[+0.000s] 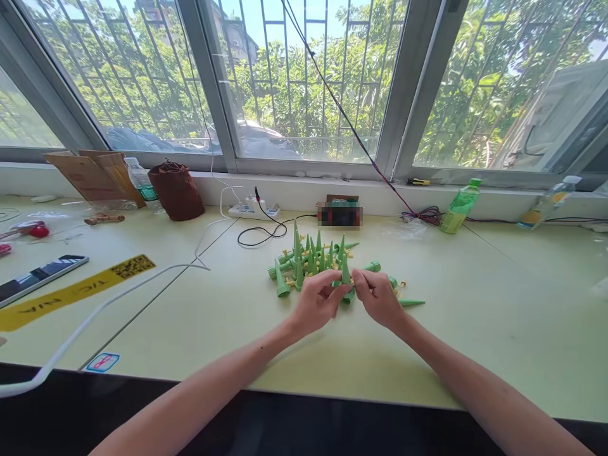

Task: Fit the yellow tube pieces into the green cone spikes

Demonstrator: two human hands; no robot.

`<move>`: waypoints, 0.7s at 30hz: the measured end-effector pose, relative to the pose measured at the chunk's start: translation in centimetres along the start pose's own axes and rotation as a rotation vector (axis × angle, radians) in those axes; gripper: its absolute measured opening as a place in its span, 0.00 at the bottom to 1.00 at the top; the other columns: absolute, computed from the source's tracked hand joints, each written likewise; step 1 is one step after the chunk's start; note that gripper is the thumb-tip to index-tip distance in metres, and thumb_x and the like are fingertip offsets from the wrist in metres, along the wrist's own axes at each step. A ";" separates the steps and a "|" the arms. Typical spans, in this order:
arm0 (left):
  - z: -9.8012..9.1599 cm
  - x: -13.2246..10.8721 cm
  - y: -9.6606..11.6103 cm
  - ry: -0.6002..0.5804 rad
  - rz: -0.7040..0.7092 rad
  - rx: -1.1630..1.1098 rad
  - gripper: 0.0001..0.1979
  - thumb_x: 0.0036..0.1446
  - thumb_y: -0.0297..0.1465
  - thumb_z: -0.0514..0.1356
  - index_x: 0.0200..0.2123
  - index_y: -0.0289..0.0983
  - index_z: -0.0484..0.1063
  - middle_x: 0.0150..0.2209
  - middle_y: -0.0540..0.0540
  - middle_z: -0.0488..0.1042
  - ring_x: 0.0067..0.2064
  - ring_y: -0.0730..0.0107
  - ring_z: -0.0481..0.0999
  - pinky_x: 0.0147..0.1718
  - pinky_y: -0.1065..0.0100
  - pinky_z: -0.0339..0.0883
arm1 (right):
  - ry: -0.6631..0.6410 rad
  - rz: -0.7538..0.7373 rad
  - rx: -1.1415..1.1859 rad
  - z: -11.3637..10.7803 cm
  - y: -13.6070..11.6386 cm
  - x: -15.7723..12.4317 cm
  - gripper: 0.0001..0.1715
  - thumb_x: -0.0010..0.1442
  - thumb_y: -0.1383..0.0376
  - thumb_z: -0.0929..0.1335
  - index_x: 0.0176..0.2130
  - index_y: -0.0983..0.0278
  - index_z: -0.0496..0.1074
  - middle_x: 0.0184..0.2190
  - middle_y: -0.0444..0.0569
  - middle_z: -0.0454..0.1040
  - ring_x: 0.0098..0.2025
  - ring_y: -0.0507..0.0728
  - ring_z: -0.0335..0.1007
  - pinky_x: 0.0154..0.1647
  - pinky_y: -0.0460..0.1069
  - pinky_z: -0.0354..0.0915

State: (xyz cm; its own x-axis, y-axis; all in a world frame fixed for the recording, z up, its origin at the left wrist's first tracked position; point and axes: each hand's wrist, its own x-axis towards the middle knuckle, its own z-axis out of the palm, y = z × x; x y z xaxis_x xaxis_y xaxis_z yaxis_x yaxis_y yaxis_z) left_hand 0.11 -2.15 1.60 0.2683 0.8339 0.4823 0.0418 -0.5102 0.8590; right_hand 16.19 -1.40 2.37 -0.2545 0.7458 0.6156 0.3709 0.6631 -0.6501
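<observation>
My left hand holds a green plastic watering spike upright, its point up, between thumb and fingers. Against the right side of that spike, my right hand is closed in a pinch. Whatever sits between its fingertips is hidden, though a speck of yellow shows there. Just beyond both hands is a cluster of similar green spikes, some standing and some lying, with small yellow valve pieces among them. One loose spike lies right of my right hand, near a small yellow piece.
A power strip with cables and a small box stand at the back by the window. A green-capped bottle is at back right, a brown drawstring bag at back left. A white cable crosses the left side.
</observation>
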 end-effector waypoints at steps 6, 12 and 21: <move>-0.3 0.0 0.7 -0.077 -0.105 -0.165 0.16 0.60 0.42 0.60 0.29 0.35 0.64 0.15 0.57 0.57 0.12 0.80 0.61 0.09 0.77 0.50 | -0.042 -0.103 -0.043 -0.4 0.0 0.1 0.23 0.70 0.61 0.56 0.23 0.62 0.51 0.17 0.38 0.50 0.20 0.48 0.45 0.22 0.46 0.47; -1.0 0.5 1.5 -0.228 -0.203 -0.192 0.20 0.61 0.45 0.57 0.26 0.36 0.61 0.12 0.55 0.61 0.12 0.78 0.62 0.10 0.76 0.49 | -0.041 -0.218 -0.087 -0.5 0.4 0.1 0.21 0.70 0.65 0.58 0.24 0.61 0.50 0.18 0.37 0.48 0.20 0.48 0.43 0.22 0.45 0.47; -1.6 0.8 1.1 -0.364 -0.233 -0.252 0.17 0.63 0.44 0.56 0.31 0.35 0.63 0.15 0.53 0.66 0.15 0.75 0.67 0.13 0.75 0.57 | 0.002 -0.346 -0.150 -0.5 0.8 0.1 0.24 0.67 0.65 0.63 0.23 0.61 0.48 0.18 0.37 0.46 0.21 0.48 0.40 0.22 0.46 0.45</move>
State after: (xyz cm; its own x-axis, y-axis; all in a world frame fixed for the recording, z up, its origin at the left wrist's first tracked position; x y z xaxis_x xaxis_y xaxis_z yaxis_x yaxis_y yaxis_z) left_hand -1.18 -1.70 3.17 0.5997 0.7694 0.2199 -0.0812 -0.2149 0.9732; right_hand 16.98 -0.84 2.11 -0.3861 0.4787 0.7885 0.3897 0.8594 -0.3310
